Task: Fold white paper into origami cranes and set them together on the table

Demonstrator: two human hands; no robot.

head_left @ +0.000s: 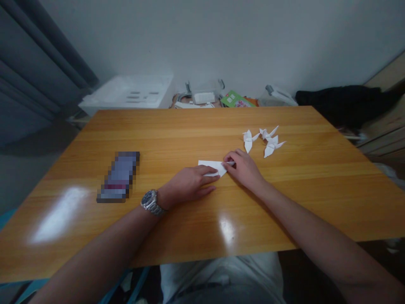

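A small folded piece of white paper (210, 163) lies on the wooden table between my hands. My left hand (191, 182), with a metal watch (151, 202) on its wrist, rests flat over the paper's left part, its fingers stretched out. At the paper's right end, my right hand (242, 166) pinches a narrow tip between thumb and fingers. My fingers hide parts of the paper. Just beyond my right hand stand three white paper cranes: one crane (249, 140) on the left, another crane (266, 134) behind, and a third crane (272, 146) at the right.
A phone (119, 175), blurred out, lies on the left of the wooden table (177, 131). Past the far edge are a white plastic tray (136, 90), a green booklet (236, 99), and a dark cloth (341, 105) at the right.
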